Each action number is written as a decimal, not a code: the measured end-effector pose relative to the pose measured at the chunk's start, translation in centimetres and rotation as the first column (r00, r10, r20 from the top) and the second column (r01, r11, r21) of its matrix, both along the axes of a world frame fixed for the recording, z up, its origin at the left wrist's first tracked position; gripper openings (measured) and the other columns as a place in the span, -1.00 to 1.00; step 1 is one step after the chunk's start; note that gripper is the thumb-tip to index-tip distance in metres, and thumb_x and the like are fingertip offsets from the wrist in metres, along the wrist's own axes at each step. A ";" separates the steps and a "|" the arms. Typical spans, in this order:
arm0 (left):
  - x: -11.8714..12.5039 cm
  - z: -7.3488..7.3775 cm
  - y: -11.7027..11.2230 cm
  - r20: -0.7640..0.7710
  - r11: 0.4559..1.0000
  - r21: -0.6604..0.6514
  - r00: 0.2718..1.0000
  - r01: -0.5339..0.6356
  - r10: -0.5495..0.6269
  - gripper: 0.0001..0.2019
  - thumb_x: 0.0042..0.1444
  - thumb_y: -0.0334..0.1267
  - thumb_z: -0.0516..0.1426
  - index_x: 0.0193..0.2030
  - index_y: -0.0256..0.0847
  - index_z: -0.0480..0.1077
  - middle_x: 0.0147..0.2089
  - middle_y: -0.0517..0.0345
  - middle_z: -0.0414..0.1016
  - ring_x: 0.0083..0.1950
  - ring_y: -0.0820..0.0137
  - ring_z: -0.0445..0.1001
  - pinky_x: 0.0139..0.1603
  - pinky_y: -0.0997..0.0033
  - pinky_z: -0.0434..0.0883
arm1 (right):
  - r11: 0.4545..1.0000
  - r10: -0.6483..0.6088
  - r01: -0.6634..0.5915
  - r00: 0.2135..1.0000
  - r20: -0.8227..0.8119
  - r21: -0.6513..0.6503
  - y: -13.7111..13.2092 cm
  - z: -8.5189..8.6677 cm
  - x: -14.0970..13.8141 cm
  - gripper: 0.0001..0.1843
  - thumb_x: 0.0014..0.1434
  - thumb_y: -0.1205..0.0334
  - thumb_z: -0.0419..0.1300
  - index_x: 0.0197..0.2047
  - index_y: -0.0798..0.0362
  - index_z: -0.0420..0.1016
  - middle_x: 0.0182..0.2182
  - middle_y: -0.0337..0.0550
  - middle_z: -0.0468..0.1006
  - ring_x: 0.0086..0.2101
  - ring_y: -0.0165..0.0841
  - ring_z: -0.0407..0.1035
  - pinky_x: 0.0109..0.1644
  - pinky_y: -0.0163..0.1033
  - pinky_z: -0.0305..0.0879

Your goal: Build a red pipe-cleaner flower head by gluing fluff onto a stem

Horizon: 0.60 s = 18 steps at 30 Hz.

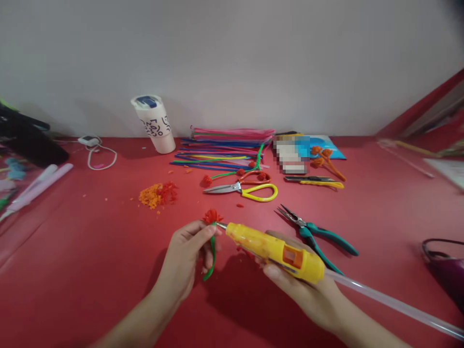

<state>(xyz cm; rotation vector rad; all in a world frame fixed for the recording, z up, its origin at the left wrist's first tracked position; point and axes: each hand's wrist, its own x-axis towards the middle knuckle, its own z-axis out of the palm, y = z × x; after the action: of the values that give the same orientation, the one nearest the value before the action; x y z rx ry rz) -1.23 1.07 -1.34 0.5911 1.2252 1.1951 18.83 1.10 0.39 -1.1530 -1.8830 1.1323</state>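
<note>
My left hand [186,253] pinches a small flower made of pipe cleaner, with a red head [211,216] and a green stem [212,256] that hangs down past my fingers. My right hand [290,280] grips a yellow glue gun [275,251] with a clear glue stick [395,304] sticking out behind it. The gun's metal nozzle touches the stem just under the red head. Both hands hover over a red table [90,270].
Yellow-handled scissors [246,189], teal pliers [319,237], a yellow utility knife [315,181], a stack of coloured pipe cleaners [224,147], orange and red trimmings [157,194], finished red flowers [235,173], orange flowers [324,159], a white cup [155,123] and a charger cable [97,154] lie around.
</note>
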 end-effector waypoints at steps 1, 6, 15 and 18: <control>0.0 0.0 0.0 0.002 1.000 -0.008 1.000 -0.001 0.001 -0.79 -0.07 -0.19 0.24 -0.56 -0.26 0.39 -0.73 0.31 0.36 -0.81 0.64 0.16 -0.84 0.71 0.10 | 1.000 0.003 -0.003 1.000 -0.007 -0.009 0.0 0.0 0.0 -0.70 0.18 -0.03 0.11 -0.38 0.03 0.40 -0.45 -0.16 0.48 -0.46 -0.37 0.37 -0.43 -0.32 0.34; 0.2 0.0 -0.1 -0.009 0.999 -0.035 1.000 0.013 -0.014 -0.79 -0.06 -0.17 0.24 -0.56 -0.26 0.40 -0.77 0.34 0.28 -0.82 0.64 0.15 -0.83 0.71 0.09 | 0.999 0.023 -0.024 0.999 -0.029 -0.039 0.0 -0.2 0.0 -0.70 0.18 -0.01 0.11 -0.33 0.06 0.44 -0.42 -0.14 0.49 -0.41 -0.35 0.38 -0.34 -0.29 0.36; 0.3 0.1 -0.4 -0.014 0.998 0.007 0.998 0.069 -0.068 -0.79 -0.04 -0.16 0.21 -0.48 -0.30 0.45 -0.67 0.23 0.43 -0.79 0.61 0.24 -0.82 0.68 0.13 | 0.996 -0.021 0.010 0.992 -0.122 -0.092 0.1 0.8 -0.1 -0.69 0.19 -0.03 0.09 -0.38 0.04 0.41 -0.49 -0.20 0.43 -0.50 -0.40 0.30 -0.43 -0.33 0.29; 0.4 0.0 -0.4 0.006 0.996 0.022 0.997 0.083 -0.083 -0.80 -0.03 -0.17 0.21 -0.47 -0.30 0.46 -0.66 0.22 0.45 -0.79 0.60 0.26 -0.82 0.68 0.15 | 0.996 -0.052 0.046 0.995 -0.087 -0.078 0.0 1.0 0.1 -0.66 0.16 -0.06 0.11 -0.46 0.02 0.38 -0.57 -0.23 0.36 -0.56 -0.41 0.21 -0.50 -0.33 0.24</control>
<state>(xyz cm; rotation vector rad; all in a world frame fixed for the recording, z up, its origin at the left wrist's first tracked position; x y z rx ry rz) -0.88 0.70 -1.33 0.6474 1.1718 1.1411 18.95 1.09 1.35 -1.1651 -1.7486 1.2173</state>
